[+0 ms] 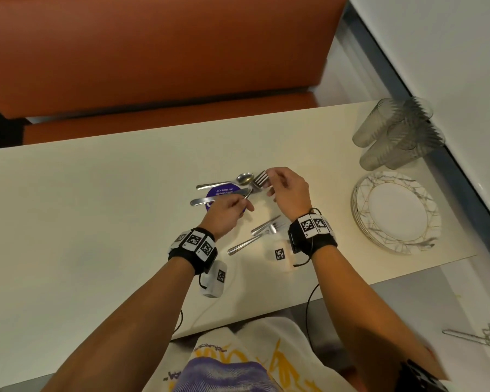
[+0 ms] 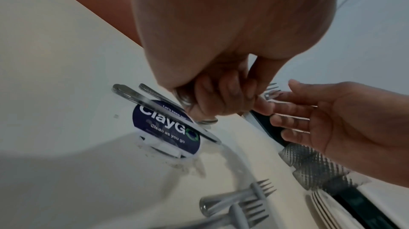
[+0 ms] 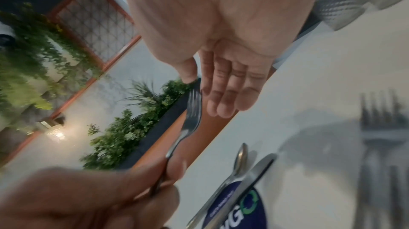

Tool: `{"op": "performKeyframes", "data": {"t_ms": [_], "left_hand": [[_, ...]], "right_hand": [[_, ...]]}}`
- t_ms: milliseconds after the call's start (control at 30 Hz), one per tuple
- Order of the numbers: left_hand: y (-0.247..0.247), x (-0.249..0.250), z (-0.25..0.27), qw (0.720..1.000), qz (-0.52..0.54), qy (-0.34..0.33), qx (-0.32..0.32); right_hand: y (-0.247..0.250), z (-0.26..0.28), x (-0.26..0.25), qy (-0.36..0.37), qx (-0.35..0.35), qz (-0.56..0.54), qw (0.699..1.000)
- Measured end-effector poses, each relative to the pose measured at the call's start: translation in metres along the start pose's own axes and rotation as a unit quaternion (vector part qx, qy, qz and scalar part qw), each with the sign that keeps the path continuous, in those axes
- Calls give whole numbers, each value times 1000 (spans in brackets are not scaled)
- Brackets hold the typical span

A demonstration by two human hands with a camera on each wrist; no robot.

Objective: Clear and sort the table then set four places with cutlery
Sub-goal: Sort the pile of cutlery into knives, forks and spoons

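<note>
My left hand (image 1: pixel 234 206) grips the handle of a steel fork (image 1: pixel 258 180) and holds it lifted over the table's middle, tines pointing away. My right hand (image 1: pixel 276 181) is at the tines, fingers straight and relaxed, thumb and forefinger on either side of the tips. In the right wrist view the fork (image 3: pixel 192 114) stands up beside the thumb. A spoon (image 1: pixel 229 181) and a knife (image 1: pixel 218 198) lie side by side across a round purple sticker (image 1: pixel 225 193). Two more forks (image 1: pixel 262 230) lie crossed on the cream table (image 1: pixel 96 210) near my right wrist.
A stack of marble-patterned plates (image 1: pixel 364 193) sits at the table's right end, with several clear tumblers (image 1: pixel 393 134) lying behind it. An orange bench (image 1: pixel 153 52) runs along the far side. The table's right edge is just past the plates.
</note>
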State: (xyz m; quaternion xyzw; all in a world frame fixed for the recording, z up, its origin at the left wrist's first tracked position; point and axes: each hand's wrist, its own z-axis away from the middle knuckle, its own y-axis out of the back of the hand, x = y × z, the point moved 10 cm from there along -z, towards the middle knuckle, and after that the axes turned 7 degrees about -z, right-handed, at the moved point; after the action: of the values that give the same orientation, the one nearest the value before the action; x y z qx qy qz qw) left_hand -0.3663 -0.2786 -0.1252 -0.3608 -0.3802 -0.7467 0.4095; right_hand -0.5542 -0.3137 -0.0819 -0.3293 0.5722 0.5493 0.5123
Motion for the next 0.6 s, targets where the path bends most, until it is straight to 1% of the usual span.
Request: {"op": "performKeyframes", "data": {"t_ms": [67, 133, 200, 300, 400, 500, 600], "left_hand": [[-8, -7, -6, 1000, -22, 16, 1], [-16, -13, -10, 999, -35, 31, -3], [-23, -16, -13, 998, -45, 44, -4], [-29, -19, -18, 997, -51, 58, 1], [-30, -19, -22, 995, -62, 81, 5], [-31, -15, -27, 992, -102, 74, -4], [-26, -15, -32, 991, -99, 81, 26]], "right_hand": [[26, -4, 24, -33, 37, 19, 999], [52, -8, 52, -62, 71, 65, 993], [70, -8, 79, -113, 73, 134, 982], [80, -9, 115, -180, 45, 189, 964], [78, -12, 134, -198, 21, 217, 956], [77, -15, 135, -199, 25, 224, 954], [73, -23, 126, -183, 33, 199, 962]]}}
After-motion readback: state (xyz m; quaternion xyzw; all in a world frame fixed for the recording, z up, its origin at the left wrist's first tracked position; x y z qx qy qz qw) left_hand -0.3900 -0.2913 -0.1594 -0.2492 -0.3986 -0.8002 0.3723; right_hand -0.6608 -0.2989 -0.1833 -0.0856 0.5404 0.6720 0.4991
